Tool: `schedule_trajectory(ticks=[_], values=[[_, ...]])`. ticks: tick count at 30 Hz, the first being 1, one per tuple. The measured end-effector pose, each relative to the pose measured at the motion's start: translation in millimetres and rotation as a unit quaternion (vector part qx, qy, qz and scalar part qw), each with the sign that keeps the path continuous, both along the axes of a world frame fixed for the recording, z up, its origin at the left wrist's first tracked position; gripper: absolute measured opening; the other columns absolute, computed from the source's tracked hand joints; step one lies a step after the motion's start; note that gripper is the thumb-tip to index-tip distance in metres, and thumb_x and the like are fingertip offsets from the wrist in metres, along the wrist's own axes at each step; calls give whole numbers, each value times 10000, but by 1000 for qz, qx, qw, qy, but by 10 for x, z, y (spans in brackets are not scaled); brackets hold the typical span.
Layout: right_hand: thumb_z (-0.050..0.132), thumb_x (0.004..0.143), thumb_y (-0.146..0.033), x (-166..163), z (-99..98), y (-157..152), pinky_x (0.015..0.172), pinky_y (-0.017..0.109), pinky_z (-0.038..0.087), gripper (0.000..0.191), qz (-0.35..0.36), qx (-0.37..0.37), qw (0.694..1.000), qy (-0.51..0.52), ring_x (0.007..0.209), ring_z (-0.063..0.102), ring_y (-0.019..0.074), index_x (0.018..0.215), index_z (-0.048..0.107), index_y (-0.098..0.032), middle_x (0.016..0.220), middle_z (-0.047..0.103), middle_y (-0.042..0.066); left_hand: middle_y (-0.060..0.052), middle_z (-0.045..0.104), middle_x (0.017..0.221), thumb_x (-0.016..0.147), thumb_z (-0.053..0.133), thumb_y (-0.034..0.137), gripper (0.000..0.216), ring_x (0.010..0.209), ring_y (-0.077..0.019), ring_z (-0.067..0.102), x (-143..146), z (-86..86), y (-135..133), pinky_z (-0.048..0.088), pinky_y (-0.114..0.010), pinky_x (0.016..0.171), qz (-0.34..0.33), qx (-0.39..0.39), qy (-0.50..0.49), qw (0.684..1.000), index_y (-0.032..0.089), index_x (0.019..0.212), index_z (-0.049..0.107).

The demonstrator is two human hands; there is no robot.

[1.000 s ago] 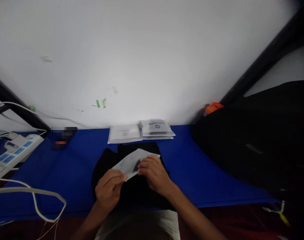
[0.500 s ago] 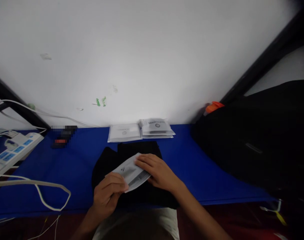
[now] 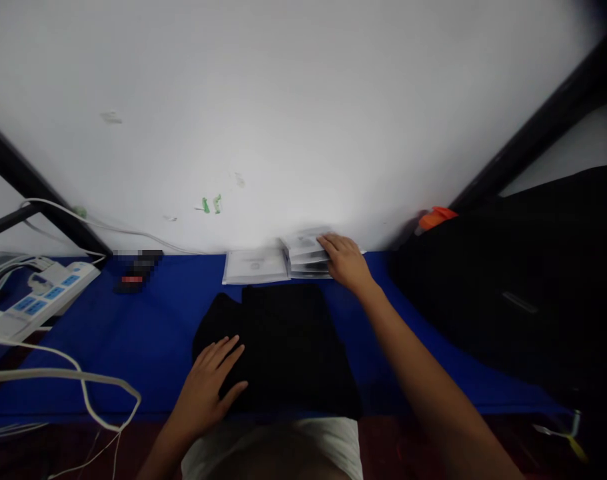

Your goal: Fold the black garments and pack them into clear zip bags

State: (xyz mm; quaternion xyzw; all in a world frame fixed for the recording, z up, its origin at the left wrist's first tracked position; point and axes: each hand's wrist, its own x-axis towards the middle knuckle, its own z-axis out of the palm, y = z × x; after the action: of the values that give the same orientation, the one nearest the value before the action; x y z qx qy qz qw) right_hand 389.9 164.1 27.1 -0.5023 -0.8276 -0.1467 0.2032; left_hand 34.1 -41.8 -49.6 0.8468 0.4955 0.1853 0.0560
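My left hand (image 3: pixel 210 383) rests open, fingers spread, on the left part of a folded black cloth (image 3: pixel 293 347) in front of me. Farther off, by the wall, my right hand (image 3: pixel 346 260) grips the right side of a flat translucent plastic packet (image 3: pixel 303 243) on top of a small stack. Its fingers lie over the packet's upper face, while the thumb is hidden. The stack looks slightly blurred, its top tilted. Another flat, pale packet (image 3: pixel 256 265) lies just left of the stack.
A blue-covered surface (image 3: pixel 148 347) runs along the white wall. At the left are a power strip (image 3: pixel 48 297) with plugs and loose white cables (image 3: pixel 108 380). A pixelated dark object (image 3: pixel 139 272) lies near the wall. A large black bag-like shape (image 3: pixel 508 280) and an orange item (image 3: pixel 437 217) stand right.
The packet held over the black cloth in both hands has gone with my right hand to the stack by the wall. My left hand has let go and flattened onto the cloth.
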Motion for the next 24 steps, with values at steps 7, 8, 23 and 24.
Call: schedule_trajectory(ticks=[7, 8, 23, 24], values=[[475, 729, -42, 101, -486, 277, 1054, 488, 380, 745, -42, -59, 996, -44, 1282, 468, 352, 1465, 373, -88, 1443, 480, 191, -108, 473, 1475, 950, 520, 406, 545, 1347, -295, 460, 134, -20, 22, 445, -524, 1051, -3, 14, 14, 1000, 237, 1453, 394], [475, 732, -41, 106, -499, 277, 1060, 487, 376, 748, -43, -59, 996, -46, 1287, 463, 350, 1471, 365, -92, 1447, 477, 189, -109, 468, 1479, 953, 515, 407, 543, 1351, -295, 454, 146, -25, 28, 443, -525, 1052, -3, 13, 15, 1000, 232, 1452, 393], [466, 700, 20, 184, -555, 285, 1090, 472, 389, 776, -41, -79, 994, -57, 1343, 443, 308, 1462, 377, -99, 1482, 440, 182, -125, 453, 1486, 884, 624, 438, 617, 1361, -316, 439, 167, -23, 57, 426, -546, 1062, -10, -28, -43, 999, 259, 1433, 408], [470, 692, 24, 203, -516, 279, 1090, 467, 392, 782, -42, -81, 994, -56, 1346, 441, 310, 1460, 382, -96, 1484, 436, 186, -124, 437, 1498, 856, 664, 433, 596, 1369, -321, 427, 130, 5, 46, 441, -541, 1052, -16, -39, -54, 998, 264, 1389, 458]])
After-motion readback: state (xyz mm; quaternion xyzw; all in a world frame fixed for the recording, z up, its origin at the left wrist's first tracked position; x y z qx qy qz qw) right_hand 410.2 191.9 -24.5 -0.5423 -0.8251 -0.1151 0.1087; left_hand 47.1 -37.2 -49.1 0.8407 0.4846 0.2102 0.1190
